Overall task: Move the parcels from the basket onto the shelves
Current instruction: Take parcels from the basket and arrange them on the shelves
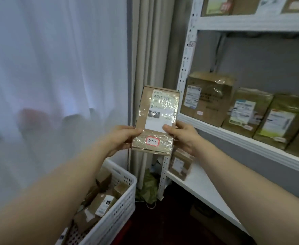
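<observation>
Head view, single frame.

- Parcel (156, 119): flat brown carton wrapped in clear tape, held upright at frame centre, in the air in front of the left post of the shelves (233, 137). It is above and to the right of the basket (122, 200) and rests on no shelf board.
- A white shipping label covers its upper face. A small red-bordered sticker (152, 141) near the bottom edge reads "3-2-6".
- Left grip (122, 138): bare hand clamped on the parcel's lower left edge, thumb on the front face. The fingers behind are hidden.
- Right grip (184, 137): bare hand clamped on the lower right edge, thumb pressed on the bottom of the label. Both forearms reach in from the lower corners.
- Basket: white perforated plastic, lower left of centre, partly cut off by the frame bottom. It holds several small brown cartons (101, 202), tumbled at angles.
- Shelves: white metal rack filling the right side.
- Middle board carries a row of taped brown boxes (246, 112) standing side by side, labels facing out.
- Top board, upper right, shows more boxes (216, 6), cropped.
- Lower board holds one small carton (179, 165) at its left end, just below the right wrist, blurred.
- Sheer white curtain (48, 68) covers the left half, with a beige drape (150, 50) between it and the rack.
- Green crumpled bag (148, 184) on the floor at the foot of the drape.
</observation>
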Action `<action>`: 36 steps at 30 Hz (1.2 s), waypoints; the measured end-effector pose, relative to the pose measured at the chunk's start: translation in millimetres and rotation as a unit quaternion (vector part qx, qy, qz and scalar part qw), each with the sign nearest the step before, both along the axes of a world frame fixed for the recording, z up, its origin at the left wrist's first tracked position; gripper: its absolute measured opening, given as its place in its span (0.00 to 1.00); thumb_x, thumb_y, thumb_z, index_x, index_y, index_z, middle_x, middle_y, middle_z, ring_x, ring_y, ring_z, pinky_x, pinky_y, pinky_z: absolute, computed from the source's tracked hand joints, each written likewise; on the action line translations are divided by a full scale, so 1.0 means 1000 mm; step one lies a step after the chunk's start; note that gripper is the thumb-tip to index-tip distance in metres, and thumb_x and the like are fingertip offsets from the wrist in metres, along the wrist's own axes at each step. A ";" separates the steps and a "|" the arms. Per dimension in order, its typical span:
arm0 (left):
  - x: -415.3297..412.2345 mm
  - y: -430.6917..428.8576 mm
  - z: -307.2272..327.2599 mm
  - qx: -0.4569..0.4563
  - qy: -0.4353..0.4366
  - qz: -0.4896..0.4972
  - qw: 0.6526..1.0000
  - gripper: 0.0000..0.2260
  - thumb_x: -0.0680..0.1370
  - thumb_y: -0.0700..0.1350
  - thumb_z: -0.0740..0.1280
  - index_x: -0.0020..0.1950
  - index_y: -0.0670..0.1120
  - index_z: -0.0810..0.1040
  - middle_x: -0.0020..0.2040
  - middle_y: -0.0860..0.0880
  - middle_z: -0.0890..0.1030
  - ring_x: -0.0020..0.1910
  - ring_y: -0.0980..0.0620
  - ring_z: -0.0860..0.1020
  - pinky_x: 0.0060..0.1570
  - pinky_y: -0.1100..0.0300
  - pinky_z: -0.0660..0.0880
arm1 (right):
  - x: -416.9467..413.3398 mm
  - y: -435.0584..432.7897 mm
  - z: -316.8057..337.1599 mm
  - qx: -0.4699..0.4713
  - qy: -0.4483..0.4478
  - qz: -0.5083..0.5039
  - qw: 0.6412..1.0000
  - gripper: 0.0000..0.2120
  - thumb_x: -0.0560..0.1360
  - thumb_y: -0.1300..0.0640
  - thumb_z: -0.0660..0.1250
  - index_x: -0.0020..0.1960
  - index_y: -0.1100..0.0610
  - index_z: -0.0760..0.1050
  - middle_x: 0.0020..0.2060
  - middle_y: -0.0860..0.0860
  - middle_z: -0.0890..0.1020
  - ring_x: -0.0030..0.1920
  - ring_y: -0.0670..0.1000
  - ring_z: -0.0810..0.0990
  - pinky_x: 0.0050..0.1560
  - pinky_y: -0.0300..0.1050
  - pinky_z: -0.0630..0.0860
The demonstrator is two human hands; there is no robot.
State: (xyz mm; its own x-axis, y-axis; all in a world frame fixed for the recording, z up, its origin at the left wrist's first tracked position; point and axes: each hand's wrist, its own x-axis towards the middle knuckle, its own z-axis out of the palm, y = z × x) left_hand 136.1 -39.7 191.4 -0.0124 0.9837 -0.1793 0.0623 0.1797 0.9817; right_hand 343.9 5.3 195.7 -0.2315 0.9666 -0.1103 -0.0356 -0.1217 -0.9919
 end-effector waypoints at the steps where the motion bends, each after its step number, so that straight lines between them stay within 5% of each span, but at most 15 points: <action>1: 0.015 0.001 0.004 0.004 0.007 -0.017 1.000 0.09 0.77 0.44 0.68 0.54 0.42 0.78 0.45 0.47 0.85 0.43 0.54 0.83 0.41 0.62 0.80 | 0.016 -0.004 0.003 -0.001 0.001 -0.010 1.000 0.16 0.72 0.63 0.72 0.59 0.58 0.75 0.48 0.55 0.84 0.43 0.54 0.84 0.42 0.49 0.80; 5: 0.071 0.003 0.016 0.020 0.022 -0.051 0.998 0.13 0.74 0.45 0.71 0.56 0.40 0.78 0.44 0.46 0.85 0.40 0.54 0.84 0.36 0.64 0.79 | 0.075 -0.017 0.015 0.012 0.007 -0.043 0.999 0.16 0.73 0.63 0.72 0.59 0.58 0.74 0.50 0.56 0.83 0.40 0.53 0.84 0.36 0.46 0.80; 11: 0.139 0.000 0.027 0.029 0.028 -0.084 0.996 0.08 0.75 0.43 0.70 0.51 0.40 0.78 0.37 0.49 0.85 0.35 0.55 0.83 0.33 0.63 0.78 | 0.139 -0.035 0.021 0.041 -0.005 -0.094 0.995 0.21 0.72 0.63 0.72 0.64 0.61 0.73 0.50 0.56 0.84 0.44 0.54 0.83 0.51 0.54 0.81; 18: 0.197 0.003 0.028 0.038 0.048 -0.100 0.993 0.07 0.74 0.44 0.72 0.48 0.42 0.80 0.32 0.52 0.83 0.37 0.53 0.81 0.35 0.61 0.76 | 0.190 -0.051 0.018 0.039 0.012 -0.128 0.991 0.21 0.73 0.65 0.71 0.64 0.62 0.72 0.49 0.55 0.83 0.43 0.53 0.83 0.36 0.45 0.79; 24: 0.226 0.012 0.017 0.040 0.065 -0.146 0.986 0.15 0.73 0.46 0.73 0.58 0.46 0.78 0.48 0.47 0.85 0.46 0.47 0.84 0.51 0.50 0.79 | 0.217 -0.064 0.010 0.028 0.006 -0.147 0.989 0.18 0.73 0.66 0.70 0.62 0.60 0.72 0.49 0.54 0.82 0.42 0.52 0.82 0.34 0.42 0.78; 29: 0.248 0.012 0.010 0.019 0.095 -0.161 0.982 0.15 0.74 0.46 0.71 0.58 0.40 0.78 0.47 0.45 0.85 0.46 0.48 0.83 0.48 0.54 0.80 | 0.234 -0.072 -0.006 0.005 -0.004 -0.157 0.988 0.21 0.73 0.67 0.70 0.63 0.60 0.70 0.50 0.54 0.81 0.44 0.52 0.81 0.36 0.44 0.79; 36: 0.278 0.007 0.000 0.002 0.119 -0.182 0.976 0.08 0.78 0.44 0.67 0.56 0.44 0.77 0.48 0.45 0.84 0.46 0.47 0.83 0.45 0.53 0.79 | 0.260 -0.083 -0.025 -0.024 -0.014 -0.172 0.985 0.16 0.73 0.66 0.70 0.59 0.59 0.72 0.52 0.54 0.82 0.46 0.52 0.82 0.40 0.44 0.80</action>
